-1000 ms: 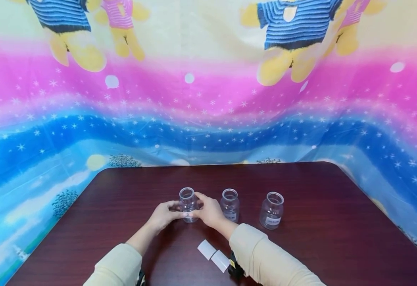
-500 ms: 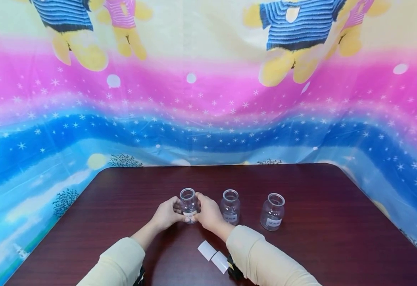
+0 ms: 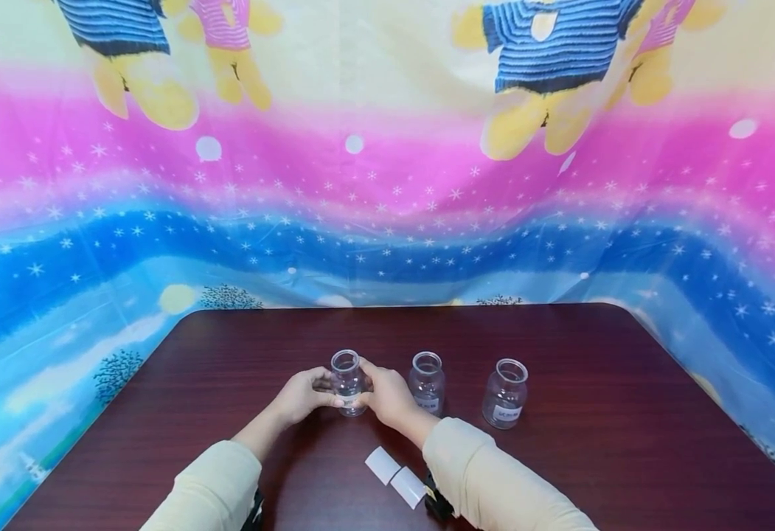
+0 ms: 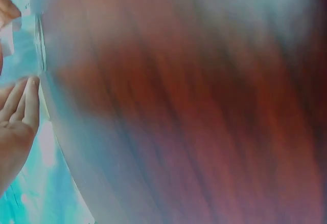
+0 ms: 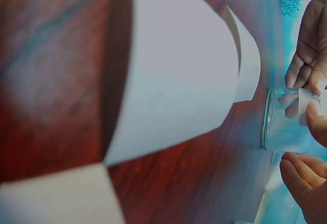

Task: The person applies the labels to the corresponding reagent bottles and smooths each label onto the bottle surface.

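A clear glass jar (image 3: 346,367) with a white label on its front stands upright between both hands. My left hand (image 3: 301,398) grips it from the left, thumb at the label. From the right, my right hand (image 3: 388,395) holds the same jar, its thumb also at the label. The right wrist view shows the jar (image 5: 281,127) sideways, with fingers around its lower part and dark print on the label (image 5: 309,106). In the left wrist view the left hand (image 4: 20,121) sits at the left edge, beside part of the label.
Two more open glass jars, a middle one (image 3: 427,380) and a right one (image 3: 506,398), stand with printed labels on. Two white slips (image 3: 382,466) lie near the right sleeve. A patterned cloth (image 3: 387,184) hangs behind the dark wood table (image 3: 593,472).
Both hands keep hold of the jar. Half a second ago the label's print showed more clearly; now the thumbs lie closer over it. The other jars and slips stay put.
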{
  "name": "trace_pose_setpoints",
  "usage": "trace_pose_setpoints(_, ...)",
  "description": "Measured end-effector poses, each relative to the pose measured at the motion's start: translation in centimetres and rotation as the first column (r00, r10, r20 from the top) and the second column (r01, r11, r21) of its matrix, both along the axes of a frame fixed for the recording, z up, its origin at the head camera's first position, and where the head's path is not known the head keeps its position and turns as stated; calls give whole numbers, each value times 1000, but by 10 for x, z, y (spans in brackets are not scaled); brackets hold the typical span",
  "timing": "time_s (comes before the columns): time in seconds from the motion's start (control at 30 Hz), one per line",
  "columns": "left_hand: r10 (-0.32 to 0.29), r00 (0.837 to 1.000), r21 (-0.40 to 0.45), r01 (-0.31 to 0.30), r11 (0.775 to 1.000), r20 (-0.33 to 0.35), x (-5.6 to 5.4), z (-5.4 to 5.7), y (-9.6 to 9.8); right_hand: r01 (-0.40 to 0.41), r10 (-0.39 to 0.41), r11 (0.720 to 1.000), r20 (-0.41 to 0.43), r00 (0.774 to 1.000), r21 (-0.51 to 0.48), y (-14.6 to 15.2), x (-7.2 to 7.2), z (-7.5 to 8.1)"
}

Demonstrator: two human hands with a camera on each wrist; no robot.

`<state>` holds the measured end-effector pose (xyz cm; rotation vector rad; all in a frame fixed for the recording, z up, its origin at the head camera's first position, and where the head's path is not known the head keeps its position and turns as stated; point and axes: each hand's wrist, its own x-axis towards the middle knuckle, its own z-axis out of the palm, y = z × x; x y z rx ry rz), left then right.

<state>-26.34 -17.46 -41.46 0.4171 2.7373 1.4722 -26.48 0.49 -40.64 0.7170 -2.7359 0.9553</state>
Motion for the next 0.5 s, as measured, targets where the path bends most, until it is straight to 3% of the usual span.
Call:
trace_pose_setpoints(0.2, -93, 995, 92, 91, 992, 22, 2, 1, -8, -53, 53, 999, 18, 998, 7, 3, 2, 2)
trace_pose_setpoints(0.33, -83, 996, 102, 80, 992, 27, 2, -1, -6, -70, 69, 997, 22, 997, 37, 5, 2, 3)
trace_pose_setpoints(0.5, -42, 998, 33, 40, 999, 53, 6, 1, -6, -74, 71, 995, 53, 996, 59, 7, 6, 2)
